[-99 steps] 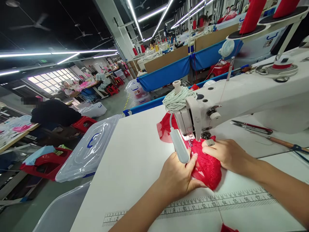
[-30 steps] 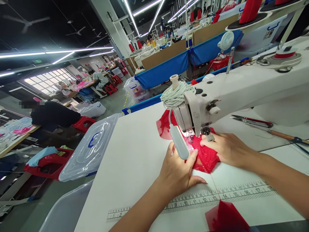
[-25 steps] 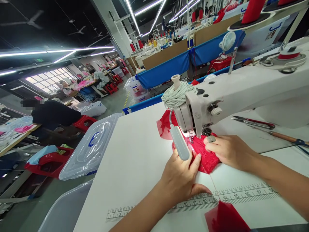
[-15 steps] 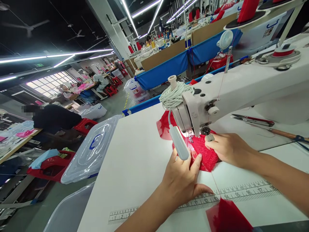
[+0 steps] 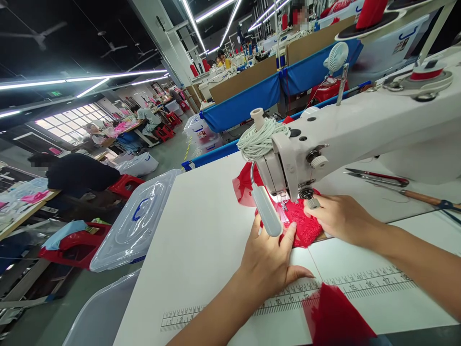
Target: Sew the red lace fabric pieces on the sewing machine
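Red lace fabric (image 5: 305, 226) lies under the presser foot (image 5: 284, 205) of a white sewing machine (image 5: 345, 129), lit by a small lamp. My left hand (image 5: 264, 257) rests flat on its left side, fingers spread and thumb stretched out; the grey lamp housing (image 5: 267, 211) covers some fingertips. At the right edge of the lace, my right hand (image 5: 342, 216) has its fingers closed on the fabric, the tips partly behind the machine's knob. Sheer red fabric (image 5: 245, 185) shows behind the needle area. A thread runs from the lace toward another red sheer piece (image 5: 338, 317) at the table's front edge.
Thread snips (image 5: 378, 178) and a wooden-handled tool (image 5: 425, 196) lie right of the needle area. A printed ruler (image 5: 288, 302) crosses the table front. Lidded plastic boxes (image 5: 137, 216) stand left of the table. Other people work at tables farther back.
The lace has slid a little farther under the presser foot, and both hands have shifted slightly away from me with it. The front red sheer piece has moved slightly up and left.
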A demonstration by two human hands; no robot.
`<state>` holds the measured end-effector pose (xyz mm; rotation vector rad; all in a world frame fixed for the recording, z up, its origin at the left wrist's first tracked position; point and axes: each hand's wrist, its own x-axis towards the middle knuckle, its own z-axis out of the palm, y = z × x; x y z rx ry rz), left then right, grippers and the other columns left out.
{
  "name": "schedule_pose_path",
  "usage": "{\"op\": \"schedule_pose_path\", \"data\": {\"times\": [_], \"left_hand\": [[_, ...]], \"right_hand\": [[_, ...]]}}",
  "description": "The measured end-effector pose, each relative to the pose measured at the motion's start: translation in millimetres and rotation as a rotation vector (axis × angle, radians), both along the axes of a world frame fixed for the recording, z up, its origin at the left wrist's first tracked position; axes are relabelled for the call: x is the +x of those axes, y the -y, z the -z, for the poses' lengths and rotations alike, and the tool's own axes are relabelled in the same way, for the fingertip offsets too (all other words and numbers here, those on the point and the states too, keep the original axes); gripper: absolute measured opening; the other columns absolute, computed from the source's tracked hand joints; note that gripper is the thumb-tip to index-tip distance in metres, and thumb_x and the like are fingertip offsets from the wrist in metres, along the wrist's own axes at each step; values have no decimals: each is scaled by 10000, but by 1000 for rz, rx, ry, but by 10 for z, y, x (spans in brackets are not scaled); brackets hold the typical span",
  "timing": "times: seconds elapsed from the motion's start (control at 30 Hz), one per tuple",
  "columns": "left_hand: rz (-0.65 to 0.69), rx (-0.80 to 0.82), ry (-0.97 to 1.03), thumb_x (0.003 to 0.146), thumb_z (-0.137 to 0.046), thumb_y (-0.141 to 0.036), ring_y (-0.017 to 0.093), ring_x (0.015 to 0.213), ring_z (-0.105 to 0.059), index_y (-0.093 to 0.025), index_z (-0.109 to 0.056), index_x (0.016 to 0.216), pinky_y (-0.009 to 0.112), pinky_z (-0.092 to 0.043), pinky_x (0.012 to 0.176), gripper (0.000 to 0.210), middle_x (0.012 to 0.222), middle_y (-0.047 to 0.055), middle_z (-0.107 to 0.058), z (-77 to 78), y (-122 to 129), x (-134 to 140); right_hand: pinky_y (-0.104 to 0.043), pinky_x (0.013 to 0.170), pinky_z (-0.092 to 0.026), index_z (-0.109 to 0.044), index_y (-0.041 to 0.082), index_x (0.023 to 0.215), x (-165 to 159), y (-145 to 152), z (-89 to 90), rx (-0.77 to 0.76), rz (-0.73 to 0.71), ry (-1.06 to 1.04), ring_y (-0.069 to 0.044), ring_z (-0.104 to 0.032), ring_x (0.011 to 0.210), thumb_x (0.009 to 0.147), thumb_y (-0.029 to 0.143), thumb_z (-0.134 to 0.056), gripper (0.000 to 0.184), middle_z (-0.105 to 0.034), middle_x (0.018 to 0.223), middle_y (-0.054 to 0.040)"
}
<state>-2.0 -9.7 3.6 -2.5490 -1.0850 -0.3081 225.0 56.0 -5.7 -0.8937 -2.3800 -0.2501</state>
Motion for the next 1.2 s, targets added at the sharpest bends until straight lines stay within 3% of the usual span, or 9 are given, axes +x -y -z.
{"op": "schedule_pose_path", "data": {"times": [0.2,0.3,0.4,0.5,0.6,0.7,0.87,1.07,1.2], "left_hand": [[24,56,17,996,-431,-517,274,971,-627,-79,-629,1193,352,-482,688,520,1086,174,-668,-33,-37,75],[56,134,121,941,-492,-137,157,587,-517,-139,-645,830,280,-307,467,189,691,32,-571,-23,-47,136],[75,171,173,830,-429,57,129,479,-402,-178,-531,648,290,-201,423,314,583,-10,-462,10,-45,151],[83,144,199,836,-379,64,123,537,-489,-175,-545,732,271,-222,400,309,715,26,-588,29,-64,139],[50,-136,468,940,-372,-51,142,735,-613,-174,-552,892,233,-412,499,223,973,81,-670,16,-135,140],[-6,-427,742,1004,-373,-191,154,714,-610,-196,-534,925,275,-514,649,179,838,36,-650,-18,-233,154],[-8,-577,833,964,-392,-177,188,843,-643,-192,-591,989,323,-545,795,201,860,50,-657,-81,-302,140],[-175,-774,1071,808,-619,-190,157,689,-577,-207,-613,831,294,-514,691,29,725,-7,-592,-58,-246,204],[-232,-775,1123,862,-587,-258,150,590,-540,-200,-552,663,288,-481,600,210,596,-17,-501,-53,-274,211]], "right_hand": [[-244,530,-360,-532,191,726,67,2,-27,-172,-54,56,-154,-513,664,768,70,-462,146,-537,775,-36],[-286,608,-431,-598,179,835,83,26,-57,-198,-38,61,-188,-560,730,789,189,-551,67,-585,854,-63],[-283,578,-404,-646,191,913,75,56,-57,-111,11,84,-184,-563,693,782,215,-563,157,-615,882,-66],[-263,456,-265,-658,200,919,31,118,-30,-14,109,94,-129,-493,533,778,156,-519,202,-654,913,-56],[-279,421,-199,-664,187,993,-62,215,-8,68,149,61,-96,-429,433,843,126,-470,252,-700,902,-42],[-269,450,-271,-668,159,1051,-166,272,7,121,109,-12,-97,-505,474,960,215,-477,219,-732,895,-48],[-245,475,-304,-680,198,831,-222,207,88,-23,136,-195,-109,-542,511,1001,240,-446,292,-674,666,6],[-241,464,-292,-661,208,823,-211,197,113,-56,111,-200,-110,-528,512,993,267,-452,277,-626,635,17],[-260,408,-220,-621,187,788,-167,183,83,118,158,-106,-100,-445,442,946,191,-456,228,-623,656,7]]}}
